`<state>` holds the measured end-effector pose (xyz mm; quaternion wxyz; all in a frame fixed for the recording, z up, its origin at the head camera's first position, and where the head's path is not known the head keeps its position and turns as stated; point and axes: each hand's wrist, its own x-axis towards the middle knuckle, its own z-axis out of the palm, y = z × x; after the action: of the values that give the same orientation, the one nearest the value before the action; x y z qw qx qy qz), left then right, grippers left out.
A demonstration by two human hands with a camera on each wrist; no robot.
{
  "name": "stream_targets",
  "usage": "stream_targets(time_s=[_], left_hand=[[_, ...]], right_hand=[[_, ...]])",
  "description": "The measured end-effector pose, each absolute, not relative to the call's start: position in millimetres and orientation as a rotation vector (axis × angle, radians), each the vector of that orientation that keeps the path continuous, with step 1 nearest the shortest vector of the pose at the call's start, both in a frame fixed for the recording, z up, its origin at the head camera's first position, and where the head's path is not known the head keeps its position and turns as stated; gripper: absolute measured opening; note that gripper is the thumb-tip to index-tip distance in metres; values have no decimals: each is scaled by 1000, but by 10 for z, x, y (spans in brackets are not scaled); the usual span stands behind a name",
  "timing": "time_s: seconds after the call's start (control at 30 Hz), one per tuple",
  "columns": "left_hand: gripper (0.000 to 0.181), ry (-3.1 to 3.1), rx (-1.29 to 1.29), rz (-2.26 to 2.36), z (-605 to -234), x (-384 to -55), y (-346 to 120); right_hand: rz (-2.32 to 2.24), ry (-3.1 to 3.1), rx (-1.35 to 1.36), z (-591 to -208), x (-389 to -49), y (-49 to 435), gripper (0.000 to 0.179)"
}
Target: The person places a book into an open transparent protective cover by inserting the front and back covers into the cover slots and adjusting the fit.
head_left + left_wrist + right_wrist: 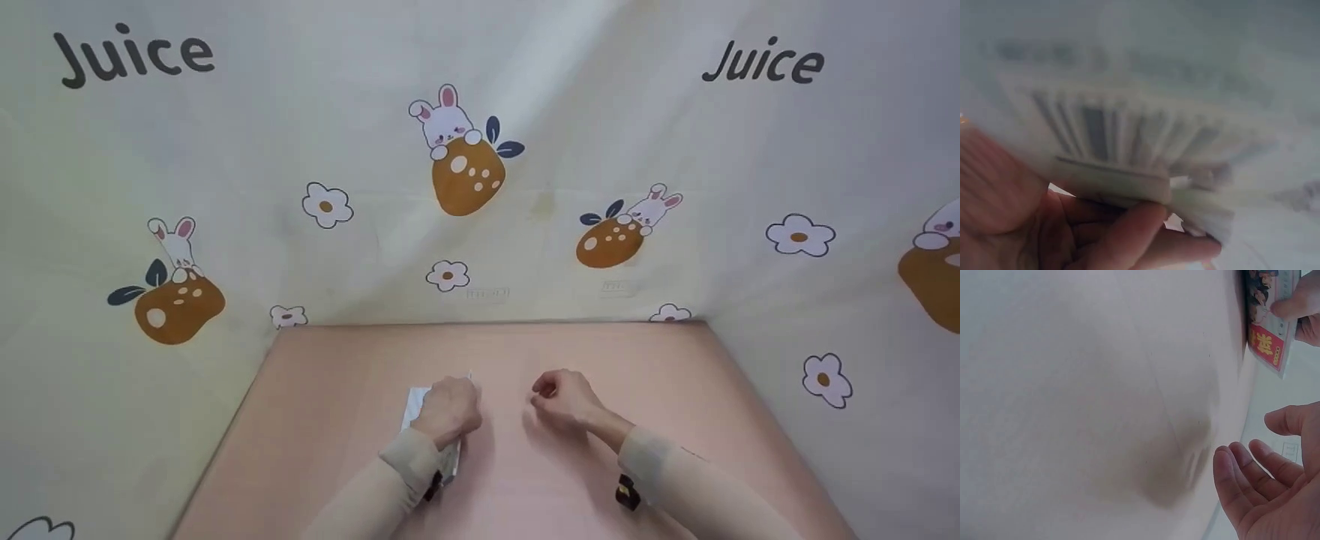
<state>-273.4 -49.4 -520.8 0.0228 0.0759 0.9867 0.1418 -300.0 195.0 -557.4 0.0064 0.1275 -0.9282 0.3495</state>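
Note:
My left hand (448, 409) grips a flat printed packet (413, 406) that stands on edge over the table. In the left wrist view the packet's pale back, with a blurred barcode (1112, 132), fills most of the picture, and curled fingers (1129, 233) hold its lower edge. The right wrist view shows its front (1266, 312), printed with pictures and a red label with yellow characters, pinched by the left thumb. My right hand (568, 397) hovers to the right of the packet, fingers loosely bent and holding nothing.
The pink tabletop (352, 360) lies under both hands. A pale cloth (360, 135) printed with rabbits, fruit, flowers and the word Juice hangs behind the table and along its sides. Dark bands show at both wrists below the sleeves.

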Motion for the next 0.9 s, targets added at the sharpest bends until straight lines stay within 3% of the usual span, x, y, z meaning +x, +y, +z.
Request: stream_targets(time_s=[0.53, 0.9], left_hand=[[9, 2773, 142, 1110, -4577, -2851, -695], [41, 2523, 323, 1642, -4535, -2910, -555]], right_hand=[[1190, -2889, 430, -5591, -3053, 1799, 18], [2255, -2793, 171, -5538, -3065, 1753, 39]])
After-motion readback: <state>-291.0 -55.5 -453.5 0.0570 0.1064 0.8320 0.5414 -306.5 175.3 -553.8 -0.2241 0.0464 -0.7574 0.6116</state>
